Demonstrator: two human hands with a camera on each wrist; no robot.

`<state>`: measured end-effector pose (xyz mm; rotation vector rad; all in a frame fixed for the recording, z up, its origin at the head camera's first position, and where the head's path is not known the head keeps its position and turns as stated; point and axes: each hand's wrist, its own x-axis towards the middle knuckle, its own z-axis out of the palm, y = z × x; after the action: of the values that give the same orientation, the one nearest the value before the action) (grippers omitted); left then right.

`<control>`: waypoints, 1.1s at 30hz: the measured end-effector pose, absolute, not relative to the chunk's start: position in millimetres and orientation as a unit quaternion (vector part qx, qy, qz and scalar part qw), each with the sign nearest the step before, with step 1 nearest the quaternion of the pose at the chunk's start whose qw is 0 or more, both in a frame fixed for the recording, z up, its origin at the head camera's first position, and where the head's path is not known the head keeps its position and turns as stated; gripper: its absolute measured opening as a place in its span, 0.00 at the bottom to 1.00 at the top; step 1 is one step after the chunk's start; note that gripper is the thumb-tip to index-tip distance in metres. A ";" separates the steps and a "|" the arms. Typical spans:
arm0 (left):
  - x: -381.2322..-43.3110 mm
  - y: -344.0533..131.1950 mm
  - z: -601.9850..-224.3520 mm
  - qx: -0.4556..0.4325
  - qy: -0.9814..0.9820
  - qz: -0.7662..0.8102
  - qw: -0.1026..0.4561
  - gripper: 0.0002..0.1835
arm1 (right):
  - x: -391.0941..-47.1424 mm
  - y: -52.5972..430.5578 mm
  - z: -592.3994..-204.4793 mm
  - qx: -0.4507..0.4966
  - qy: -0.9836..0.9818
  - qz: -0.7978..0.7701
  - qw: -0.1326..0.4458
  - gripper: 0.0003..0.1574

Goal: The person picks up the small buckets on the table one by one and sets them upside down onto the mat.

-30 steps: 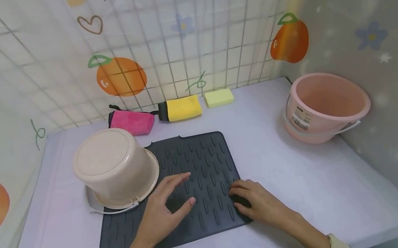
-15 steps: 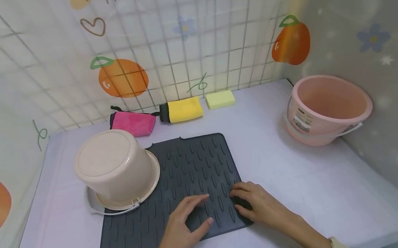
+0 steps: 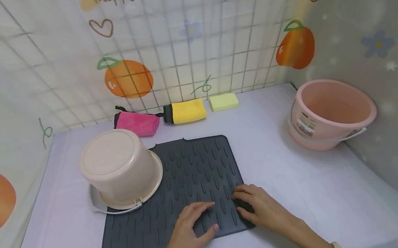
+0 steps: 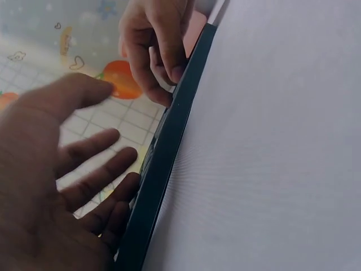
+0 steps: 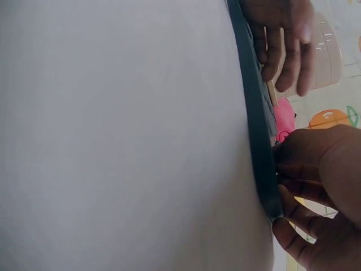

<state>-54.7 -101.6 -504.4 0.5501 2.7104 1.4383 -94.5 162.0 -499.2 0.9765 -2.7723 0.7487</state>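
A dark grey ridged rubber mat [image 3: 194, 175] lies on the table. My left hand [image 3: 188, 230] is held over its front part, thumb and fingers spread apart with nothing between them. In the left wrist view those fingers [image 4: 101, 169] are low beside the mat's dark edge [image 4: 163, 164]. My right hand [image 3: 263, 207] rests with bent fingertips on the mat near its front right corner. In the right wrist view its fingers [image 5: 307, 209] touch the mat at the corner. A beige bucket [image 3: 119, 168] stands upside down over the mat's left side, its handle hanging at the front.
Behind the mat lie a pink rolled cloth [image 3: 138, 123], a yellow rolled cloth [image 3: 189, 111] and a pale yellow sponge [image 3: 224, 102]. A pink bucket [image 3: 316, 125] stands upright at the right, by the grey wall. A printed curtain [image 3: 193, 49] hangs along the back.
My left hand has moved from beside the beige bucket rightward and toward me, over the mat's front. The right hand has stayed at the corner. The view has shifted slightly.
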 end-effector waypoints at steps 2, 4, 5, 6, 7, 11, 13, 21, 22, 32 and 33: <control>-55.3 -101.4 -506.3 0.177 0.874 0.452 0.018 0.28 | -94.4 162.3 -499.7 0.320 -0.913 0.246 0.055 0.20; -56.1 -101.2 -508.4 0.180 0.880 0.438 0.020 0.27 | -94.4 162.8 -499.8 0.319 -0.914 0.246 0.056 0.20; -56.5 -101.1 -509.4 0.183 0.882 0.433 0.021 0.27 | -94.5 162.9 -499.8 0.319 -0.914 0.245 0.057 0.20; -56.9 -101.1 -510.2 0.186 0.884 0.429 0.020 0.27 | -94.4 163.4 -499.7 0.319 -0.914 0.244 0.057 0.20; -57.2 -101.0 -510.9 0.190 0.885 0.425 0.017 0.26 | -94.4 163.8 -499.6 0.318 -0.915 0.243 0.058 0.20; -58.1 -100.9 -513.8 0.211 0.884 0.417 -0.001 0.24 | -94.5 165.1 -498.2 0.324 -0.914 0.236 0.061 0.20; -58.3 -100.7 -515.2 0.222 0.883 0.413 -0.012 0.23 | -94.7 166.2 -496.2 0.326 -0.914 0.233 0.058 0.20; -58.8 -99.7 -519.5 0.242 0.883 0.402 -0.024 0.19 | -102.3 176.8 -473.6 0.314 -0.917 0.230 0.090 0.20; -58.8 -99.8 -519.5 0.242 0.882 0.403 -0.025 0.19 | -104.2 178.9 -469.3 0.311 -0.917 0.229 0.099 0.19; -57.6 -101.8 -518.4 0.242 0.881 0.406 -0.027 0.19 | -123.7 204.5 -425.5 0.287 -0.923 0.214 0.144 0.17; -57.5 -101.9 -518.5 0.241 0.881 0.406 -0.027 0.18 | -125.4 206.9 -422.2 0.285 -0.923 0.214 0.147 0.17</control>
<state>-57.5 -101.9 -518.5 0.7717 2.8152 1.2980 -125.4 206.9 -422.2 0.8207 -2.6545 0.6165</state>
